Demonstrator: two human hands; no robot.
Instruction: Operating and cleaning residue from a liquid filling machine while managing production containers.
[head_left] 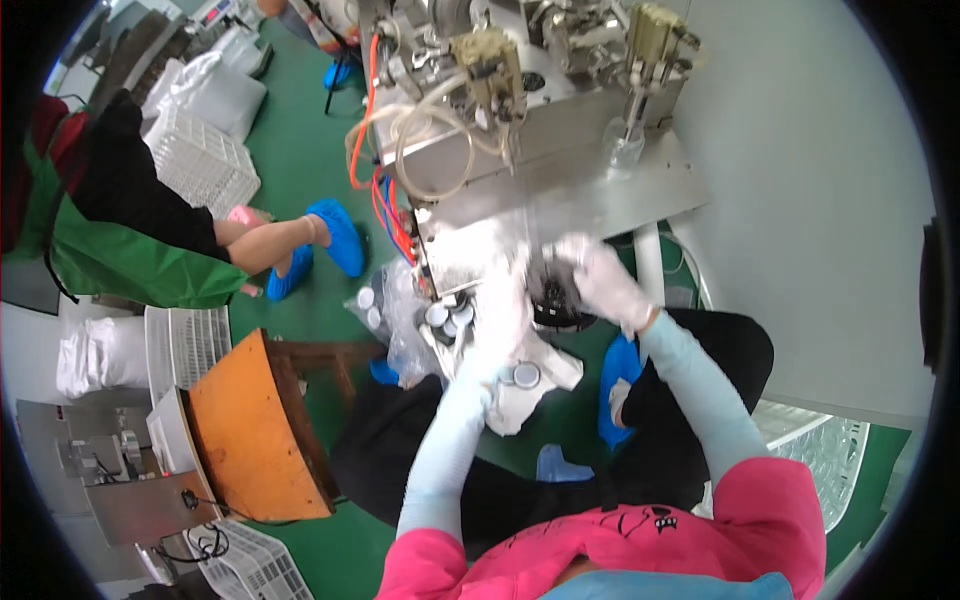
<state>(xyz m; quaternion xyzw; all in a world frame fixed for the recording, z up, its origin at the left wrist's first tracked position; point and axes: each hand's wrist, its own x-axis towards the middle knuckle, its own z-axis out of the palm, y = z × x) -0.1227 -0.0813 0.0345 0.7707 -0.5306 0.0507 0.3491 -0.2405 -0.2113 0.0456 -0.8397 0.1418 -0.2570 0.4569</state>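
- A dark round part (556, 292) is sitting at the near edge of the metal machine table (640, 190).
- The gloved right hand (605, 280) is gripping it.
- The gloved left hand (500, 315) is blurring beside it; its grip cannot be told.
- A bag of small white caps (400, 310) is lying just left.

Your right hand (603, 280), in a white glove, closes over a small dark, rounded object (556, 295) at the edge of the metal tabletop (590, 200); its exact shape is hard to tell under your fingers. Your left hand (500, 310), also gloved and blurred, hovers just beside it, over a cluster of small round white-and-grey caps (445, 318) lying flat, tops up. One more cap of the same kind (526, 375) rests nearer to you, below your left hand, on crumpled white cloth (530, 385) in your lap.
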